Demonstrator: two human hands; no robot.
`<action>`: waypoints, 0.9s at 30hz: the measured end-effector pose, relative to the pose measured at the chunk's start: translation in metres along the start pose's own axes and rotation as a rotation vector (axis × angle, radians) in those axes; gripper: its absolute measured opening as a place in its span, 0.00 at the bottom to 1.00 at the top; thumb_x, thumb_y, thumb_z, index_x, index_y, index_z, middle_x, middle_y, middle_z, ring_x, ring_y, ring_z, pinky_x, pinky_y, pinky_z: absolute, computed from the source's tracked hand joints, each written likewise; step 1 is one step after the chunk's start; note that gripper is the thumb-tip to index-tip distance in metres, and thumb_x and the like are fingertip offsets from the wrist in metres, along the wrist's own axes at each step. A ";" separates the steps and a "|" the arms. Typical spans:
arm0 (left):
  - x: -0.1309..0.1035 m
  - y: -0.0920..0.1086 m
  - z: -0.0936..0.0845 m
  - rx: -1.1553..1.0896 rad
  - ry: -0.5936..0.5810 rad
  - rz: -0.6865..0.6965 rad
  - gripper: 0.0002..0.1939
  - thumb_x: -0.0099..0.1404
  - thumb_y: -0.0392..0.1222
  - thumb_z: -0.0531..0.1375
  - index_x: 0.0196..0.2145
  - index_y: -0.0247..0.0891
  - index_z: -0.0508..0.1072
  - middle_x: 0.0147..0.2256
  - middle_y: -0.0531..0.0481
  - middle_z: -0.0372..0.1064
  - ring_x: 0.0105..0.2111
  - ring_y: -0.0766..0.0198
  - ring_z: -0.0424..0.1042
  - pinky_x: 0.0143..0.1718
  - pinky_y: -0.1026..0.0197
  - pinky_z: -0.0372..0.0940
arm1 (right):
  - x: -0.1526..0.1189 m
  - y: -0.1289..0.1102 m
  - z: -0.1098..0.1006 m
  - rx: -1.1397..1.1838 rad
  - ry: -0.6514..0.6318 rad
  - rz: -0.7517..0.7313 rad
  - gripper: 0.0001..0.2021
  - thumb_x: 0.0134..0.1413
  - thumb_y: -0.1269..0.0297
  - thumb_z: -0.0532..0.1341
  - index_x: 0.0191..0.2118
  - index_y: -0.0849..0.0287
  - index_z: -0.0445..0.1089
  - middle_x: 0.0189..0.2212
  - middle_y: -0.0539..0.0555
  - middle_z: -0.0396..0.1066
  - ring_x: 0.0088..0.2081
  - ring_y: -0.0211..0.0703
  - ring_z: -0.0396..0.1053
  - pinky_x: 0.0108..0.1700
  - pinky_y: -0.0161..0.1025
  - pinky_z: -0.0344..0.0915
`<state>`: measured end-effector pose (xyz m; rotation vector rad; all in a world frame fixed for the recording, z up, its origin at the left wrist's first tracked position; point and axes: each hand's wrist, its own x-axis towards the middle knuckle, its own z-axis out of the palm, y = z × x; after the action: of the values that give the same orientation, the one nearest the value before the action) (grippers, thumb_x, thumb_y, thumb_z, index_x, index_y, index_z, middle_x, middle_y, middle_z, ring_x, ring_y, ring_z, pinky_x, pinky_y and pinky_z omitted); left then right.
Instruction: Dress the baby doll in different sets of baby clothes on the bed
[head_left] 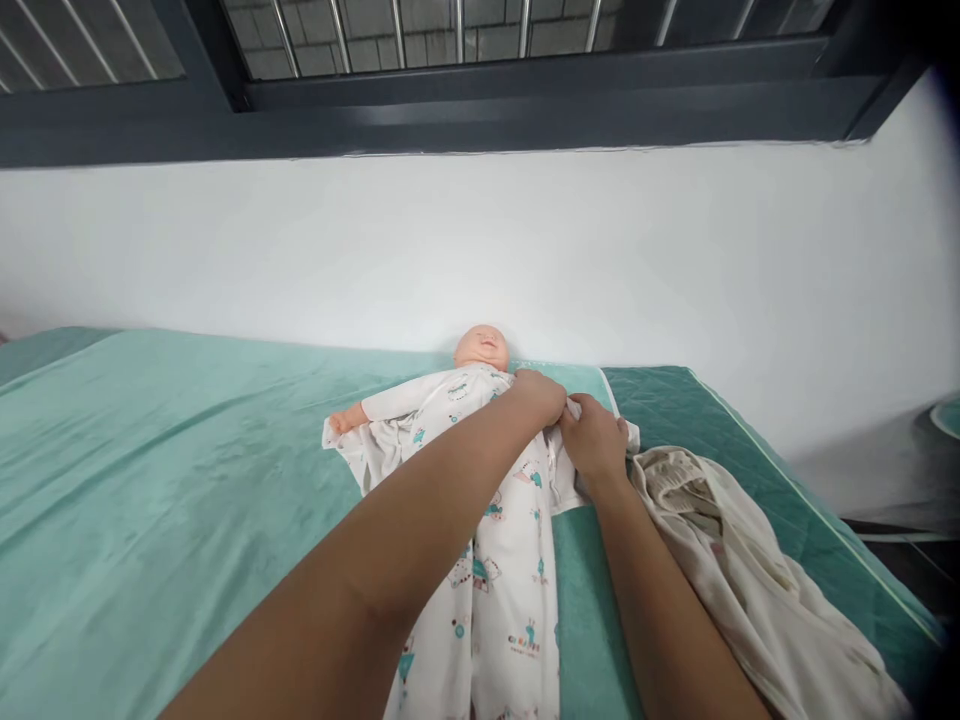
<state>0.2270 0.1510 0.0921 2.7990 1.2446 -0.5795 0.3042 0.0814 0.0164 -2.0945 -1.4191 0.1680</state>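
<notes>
A baby doll (pixel 482 346) lies on its back with its head toward the wall, dressed in a white printed baby outfit (pixel 517 570). Its arm on the left side is stretched out in a white sleeve (pixel 405 397), and the small hand (pixel 348 418) shows. My left hand (pixel 541 397) is closed on the outfit's sleeve by the doll's shoulder on the right. Close beside it, my right hand (pixel 596 435) grips the same sleeve, fingers pinched. The doll's arm on that side is hidden by my hands and the cloth.
A light green sheet (pixel 187 480) covers the bed, with a dark green quilted mat (pixel 750 470) on the right. A crumpled cream garment (pixel 757 580) lies beside my right forearm. Behind the bed rises a white wall (pixel 337 250) beneath a dark-framed barred window (pixel 525 110).
</notes>
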 end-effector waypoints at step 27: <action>-0.009 -0.008 -0.001 0.072 -0.001 0.145 0.24 0.56 0.35 0.61 0.52 0.38 0.72 0.49 0.36 0.74 0.48 0.47 0.73 0.49 0.47 0.65 | 0.003 0.014 -0.001 0.059 0.046 0.007 0.18 0.61 0.64 0.50 0.52 0.59 0.70 0.45 0.61 0.75 0.47 0.54 0.70 0.44 0.43 0.59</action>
<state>0.2161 0.1503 0.0967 2.9152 1.0287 -0.6286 0.3177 0.0803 0.0103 -2.0432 -1.3636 0.1609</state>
